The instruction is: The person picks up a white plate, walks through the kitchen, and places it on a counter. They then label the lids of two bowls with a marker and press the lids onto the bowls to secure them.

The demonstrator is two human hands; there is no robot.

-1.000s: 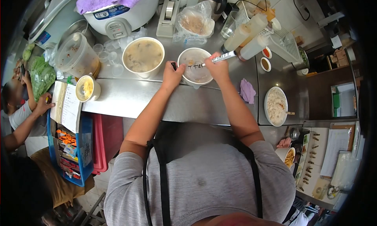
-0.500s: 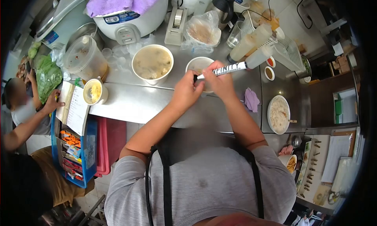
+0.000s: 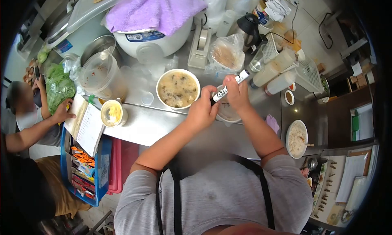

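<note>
A white permanent marker (image 3: 221, 93) with black lettering slants between my two hands, over a lidded bowl (image 3: 229, 112). My right hand (image 3: 237, 95) is closed around its barrel toward the upper end. At the lower end, my left hand (image 3: 203, 108) pinches the black cap, which looks joined to the barrel. Some small dark writing shows on the bowl's lid, partly covered by my hands. Just left of my hands stands an open white bowl of soup (image 3: 178, 89) with greens and pale pieces in it.
Left of the soup are a small tub with yellow food (image 3: 113, 113), a clear container (image 3: 99, 75) and a notebook (image 3: 87, 126) under another person's hand (image 3: 65, 111). Behind stand a rice cooker (image 3: 151, 43) and a tape dispenser (image 3: 200, 47). Squeeze bottles (image 3: 280, 82) and a rice bowl (image 3: 297, 139) are rightward.
The marker's tip and its cap, apart before, now meet. The marker has turned to a steeper slant, baring more of the bowl's lid. My whole view has shifted, moving the counter's items rightward.
</note>
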